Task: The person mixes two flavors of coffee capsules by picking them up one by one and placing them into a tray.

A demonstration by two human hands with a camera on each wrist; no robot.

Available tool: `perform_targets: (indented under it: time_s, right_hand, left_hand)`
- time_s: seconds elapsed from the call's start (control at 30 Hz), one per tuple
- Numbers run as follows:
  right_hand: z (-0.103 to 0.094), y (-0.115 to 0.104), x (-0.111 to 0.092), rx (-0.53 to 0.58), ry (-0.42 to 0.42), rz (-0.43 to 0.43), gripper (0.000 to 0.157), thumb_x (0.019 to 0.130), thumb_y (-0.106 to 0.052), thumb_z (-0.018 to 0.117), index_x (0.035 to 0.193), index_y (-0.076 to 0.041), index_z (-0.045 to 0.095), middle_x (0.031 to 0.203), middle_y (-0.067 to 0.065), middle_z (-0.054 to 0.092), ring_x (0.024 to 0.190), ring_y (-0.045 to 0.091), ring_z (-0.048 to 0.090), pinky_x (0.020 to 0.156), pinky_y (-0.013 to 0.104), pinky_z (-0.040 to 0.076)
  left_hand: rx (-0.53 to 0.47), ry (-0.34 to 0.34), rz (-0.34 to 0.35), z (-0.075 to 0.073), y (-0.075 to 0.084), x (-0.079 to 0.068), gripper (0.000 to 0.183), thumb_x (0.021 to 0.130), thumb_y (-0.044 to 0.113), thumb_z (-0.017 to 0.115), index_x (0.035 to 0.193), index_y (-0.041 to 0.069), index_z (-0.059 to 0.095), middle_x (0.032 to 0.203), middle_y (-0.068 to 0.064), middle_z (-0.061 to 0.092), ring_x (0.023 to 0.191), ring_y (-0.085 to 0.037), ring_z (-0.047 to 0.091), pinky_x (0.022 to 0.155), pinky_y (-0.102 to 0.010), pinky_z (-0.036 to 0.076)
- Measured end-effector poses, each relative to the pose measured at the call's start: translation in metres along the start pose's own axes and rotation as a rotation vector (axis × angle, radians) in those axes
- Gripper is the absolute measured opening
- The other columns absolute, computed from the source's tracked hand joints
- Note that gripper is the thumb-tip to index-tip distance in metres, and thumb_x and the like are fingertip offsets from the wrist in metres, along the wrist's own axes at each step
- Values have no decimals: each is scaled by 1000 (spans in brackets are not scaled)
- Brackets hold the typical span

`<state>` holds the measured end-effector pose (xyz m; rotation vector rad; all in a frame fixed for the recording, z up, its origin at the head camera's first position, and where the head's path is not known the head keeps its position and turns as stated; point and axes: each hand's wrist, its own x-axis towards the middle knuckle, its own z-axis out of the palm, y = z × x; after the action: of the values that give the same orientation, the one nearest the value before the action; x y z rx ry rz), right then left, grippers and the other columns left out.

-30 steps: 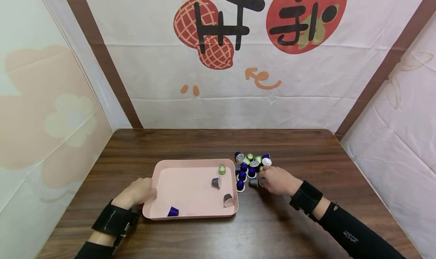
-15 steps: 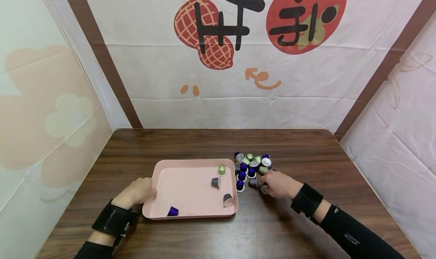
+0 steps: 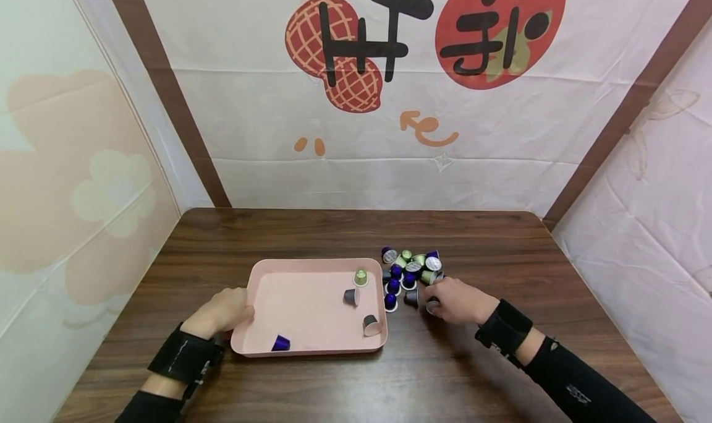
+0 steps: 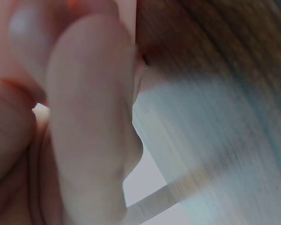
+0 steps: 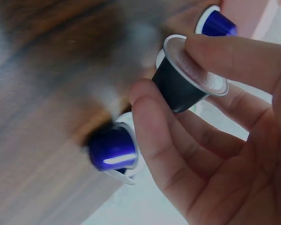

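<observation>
My left hand (image 3: 225,311) grips the left rim of a pink tray (image 3: 300,305); in the left wrist view its curled fingers (image 4: 89,108) cover most of that edge. At the right side of the capsule pile, my right hand (image 3: 458,300) pinches a dark coffee capsule (image 5: 178,89). The right wrist view shows the thumb on its pale foil lid and fingertips against its body. A blue capsule (image 5: 113,149) lies just beyond those fingers. In the tray are a green capsule (image 3: 360,278), a blue one (image 3: 280,343) and two grey ones (image 3: 351,297).
Several blue, green and grey capsules (image 3: 393,286) crowd against the tray's right side, some standing on their lids, others tipped over. All rest on a brown wooden table (image 3: 473,373). A white printed cloth (image 3: 356,185) hangs behind it, with more cloth at both sides.
My right hand has drawn slightly down from the pile's middle, uncovering a green capsule, and the dark capsule's rim shows at its fingertips. The left hand keeps its grip on the tray.
</observation>
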<state>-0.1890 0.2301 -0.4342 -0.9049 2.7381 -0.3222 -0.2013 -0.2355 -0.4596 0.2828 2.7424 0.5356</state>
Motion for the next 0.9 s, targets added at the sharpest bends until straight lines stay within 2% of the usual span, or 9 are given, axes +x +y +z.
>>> perform_targets:
  time_s: [0.17,0.4,0.53,0.7,0.9]
  right_hand:
    - [-7,-8,2,-3,58,-74,10,85,-8,66,94,-11,65,85,-3,57,69,7,51,60,25,45]
    - [-18,-22,12,8,117,-108,12,86,-10,65,98,-9,67,85,-5,58,71,6,51,61,24,46]
    - [-25,-32,20,-33,146,-154,12,87,-11,64,98,-10,67,87,-4,59,75,7,53,65,25,47]
    - [-32,-50,31,-53,131,-191,14,88,-11,63,100,-9,68,90,-3,60,76,7,51,66,24,46]
    - [-38,-73,48,-72,111,-246,8,89,-11,61,95,-11,66,84,-4,58,74,8,50,65,21,44]
  left_hand:
    - [-6,-4,2,0,-1,1,11,81,9,52,72,4,52,57,-6,51,44,-16,51,39,-28,42]
    - [-3,6,10,-1,0,-1,11,82,9,52,72,4,52,57,-6,50,43,-16,51,39,-28,42]
    - [-1,12,12,-1,0,-1,12,81,10,52,71,4,52,57,-6,50,42,-16,51,38,-27,41]
    - [-1,4,12,-2,1,-3,13,81,10,52,70,5,52,57,-5,50,43,-16,50,39,-27,40]
    - [6,4,19,-4,2,-5,12,82,10,51,71,4,53,57,-5,50,45,-16,49,40,-27,39]
